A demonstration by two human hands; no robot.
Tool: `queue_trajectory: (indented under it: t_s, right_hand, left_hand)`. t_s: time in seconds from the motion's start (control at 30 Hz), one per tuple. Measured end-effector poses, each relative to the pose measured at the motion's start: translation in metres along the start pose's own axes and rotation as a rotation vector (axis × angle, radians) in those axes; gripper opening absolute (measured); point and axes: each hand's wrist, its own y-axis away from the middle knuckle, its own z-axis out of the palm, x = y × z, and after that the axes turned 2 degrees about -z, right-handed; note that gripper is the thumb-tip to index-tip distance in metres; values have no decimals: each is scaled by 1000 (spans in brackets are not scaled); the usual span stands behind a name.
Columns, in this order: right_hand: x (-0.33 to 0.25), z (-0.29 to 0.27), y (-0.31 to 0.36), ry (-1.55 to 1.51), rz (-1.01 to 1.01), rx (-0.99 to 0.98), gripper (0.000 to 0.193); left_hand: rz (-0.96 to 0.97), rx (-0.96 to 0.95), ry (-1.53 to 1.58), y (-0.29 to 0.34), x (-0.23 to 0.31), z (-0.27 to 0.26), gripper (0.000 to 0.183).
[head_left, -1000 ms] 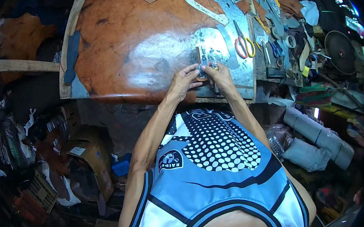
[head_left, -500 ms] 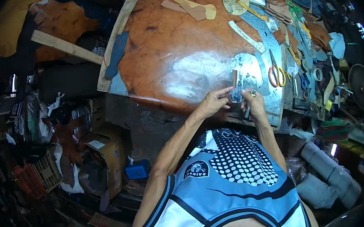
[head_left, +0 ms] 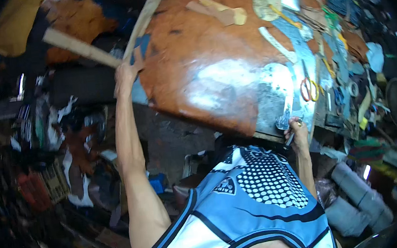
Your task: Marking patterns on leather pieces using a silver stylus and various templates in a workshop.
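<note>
beside the brown hide's [head_left: 195, 43] left edge, the left hand [head_left: 126, 76] meets a blue strip [head_left: 142, 45] (whether gripping, i cannot tell); right of the hide's near corner, the right hand [head_left: 298, 132] clasps a slim tool [head_left: 289, 140], fingertips at a clear template [head_left: 282, 122].

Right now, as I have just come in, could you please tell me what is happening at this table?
A person works with bare hands at a table. The left hand reaches to the table's left edge, by a blue-grey piece; whether it grips anything is unclear. The right hand, near the front edge, holds a slim tool, too blurred to name. A large brown leather sheet covers much of the table, and scissors with red and yellow handles lie to the sheet's right.
</note>
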Motion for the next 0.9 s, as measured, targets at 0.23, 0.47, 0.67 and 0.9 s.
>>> queue_trajectory:
  t_s: [0.23, 0.47, 0.67, 0.9]
  right_hand:
    - [-5, -19, 24, 1160, -718, 388, 15]
    - [6, -13, 26, 1203, -561, 308, 39]
    - [2, -20, 22, 1074, -359, 188, 37]
    - [-11, -28, 20, 1124, -385, 182, 43]
  left_hand:
    - [395, 92, 101, -40, 195, 92, 30]
    - [32, -216, 72, -94, 323, 167, 71]
    - [-21, -395, 160, -156, 300, 236, 96]
    - [54, -405, 192, -169, 271, 210, 63]
